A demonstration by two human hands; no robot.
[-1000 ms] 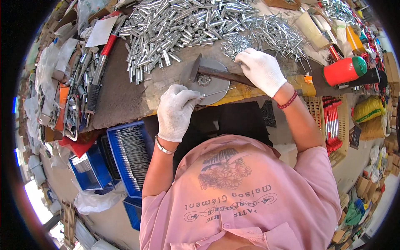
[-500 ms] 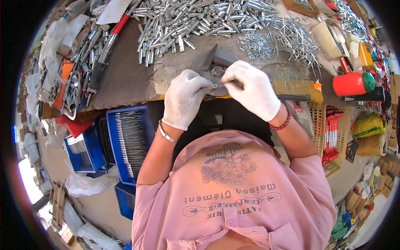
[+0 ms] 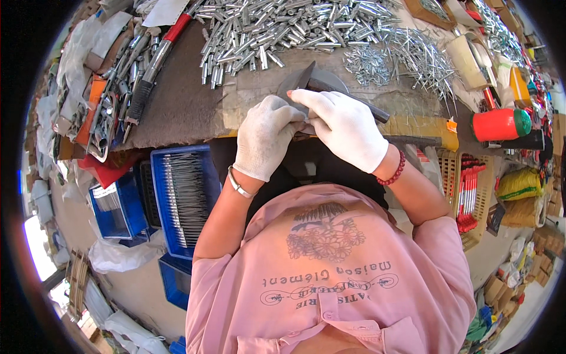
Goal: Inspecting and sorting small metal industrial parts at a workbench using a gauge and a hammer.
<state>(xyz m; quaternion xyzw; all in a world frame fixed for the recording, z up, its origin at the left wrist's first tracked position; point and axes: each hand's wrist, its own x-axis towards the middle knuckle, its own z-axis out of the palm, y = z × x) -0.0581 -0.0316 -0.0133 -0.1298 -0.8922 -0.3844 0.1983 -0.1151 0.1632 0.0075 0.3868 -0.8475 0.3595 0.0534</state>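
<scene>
At the far left of the desk (image 3: 177, 106) lies a heap of tools and metal parts with a red-handled tool (image 3: 171, 32) among them, and below the desk edge stands a blue tray (image 3: 183, 197) full of thin metal rods. Moving rightward, the left hand (image 3: 265, 138), in a white glove, is curled narrow, its fingertips pinched together against the right hand over the desk's near edge. What it pinches is hidden by the gloves; it looks like a small metal piece, though I cannot tell for sure. Just beyond the fingertips sits a round grey metal plate (image 3: 321, 82) with a dark hammer (image 3: 348, 100) lying across it, its handle running right and passing under the right hand (image 3: 345, 127). That hand is also gloved and closed narrow, knuckles up, touching the left.

To do this step well, I would judge that both hands should stay low and braced on the desk edge, keeping the small piece pinched firmly and square over the plate. Behind them lies a broad spread of silver tubes (image 3: 283, 26) and, to the right, loose thin pins (image 3: 413, 56), near but not touching. Farther right rests a red canister (image 3: 498, 124).
</scene>
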